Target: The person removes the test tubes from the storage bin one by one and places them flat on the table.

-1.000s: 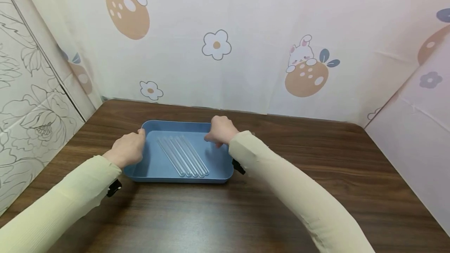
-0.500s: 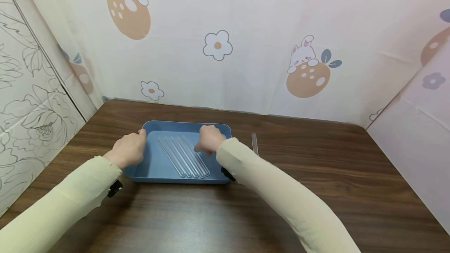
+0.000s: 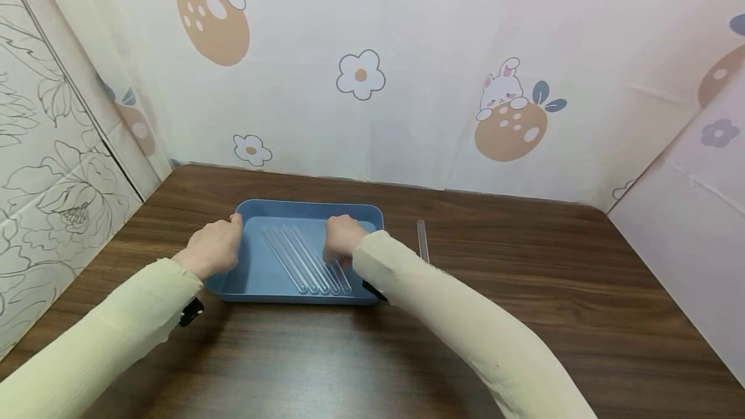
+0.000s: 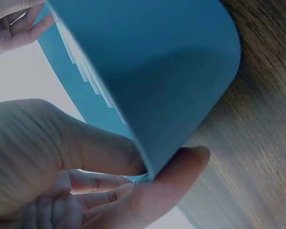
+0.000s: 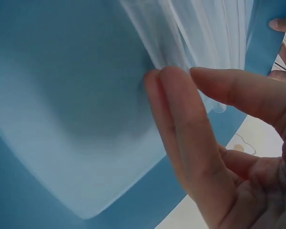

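A blue tray (image 3: 256, 283) stands on the wooden table with several clear test tubes (image 3: 291, 257) lying side by side in it, rounded ends toward me. At the tray's left rim, my left hand (image 3: 212, 247) pinches the wall between thumb and fingers; the left wrist view shows the thumb inside and a finger outside. My right hand (image 3: 343, 238) reaches down inside the tray. Its thumb and fingertips (image 5: 174, 78) pinch the rightmost test tube (image 3: 344, 280), whose far part the hand hides in the head view.
One more test tube (image 3: 422, 241) lies on the table (image 3: 524, 264) right of the tray, its near end hidden behind my right sleeve (image 3: 442, 296). A patterned curtain (image 3: 419, 115) hangs along the table's far edge.
My right hand has moved left and down from the tray's right side to the tubes, and the rightmost tube has shifted slightly. The tube on the table has come into view. The left hand stays put.
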`<action>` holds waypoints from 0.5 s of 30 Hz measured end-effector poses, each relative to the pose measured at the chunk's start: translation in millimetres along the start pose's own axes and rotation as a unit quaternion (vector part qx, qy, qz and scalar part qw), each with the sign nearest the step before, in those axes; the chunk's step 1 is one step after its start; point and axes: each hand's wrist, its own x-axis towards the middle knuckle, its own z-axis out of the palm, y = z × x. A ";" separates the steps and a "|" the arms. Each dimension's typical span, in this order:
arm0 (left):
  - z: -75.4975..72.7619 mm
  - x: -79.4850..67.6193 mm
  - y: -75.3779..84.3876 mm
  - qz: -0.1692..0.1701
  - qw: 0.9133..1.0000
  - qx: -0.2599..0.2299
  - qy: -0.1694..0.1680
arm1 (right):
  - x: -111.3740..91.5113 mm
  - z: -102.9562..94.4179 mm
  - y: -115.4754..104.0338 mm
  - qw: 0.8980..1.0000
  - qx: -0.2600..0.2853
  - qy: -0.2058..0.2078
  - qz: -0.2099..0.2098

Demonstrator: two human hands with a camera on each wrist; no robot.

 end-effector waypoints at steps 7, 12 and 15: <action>1.6 -0.5 -0.7 0.007 1.000 0.004 0.005 | -1.8 -0.5 1.9 1.000 -0.003 0.002 0.001; 1.9 -0.6 -0.9 0.006 1.000 0.007 0.003 | -6.1 -5.2 2.9 1.000 0.003 0.013 -0.004; 1.5 -0.9 -1.1 0.005 1.000 0.008 0.001 | -9.4 -11.7 3.4 1.000 0.002 0.017 -0.004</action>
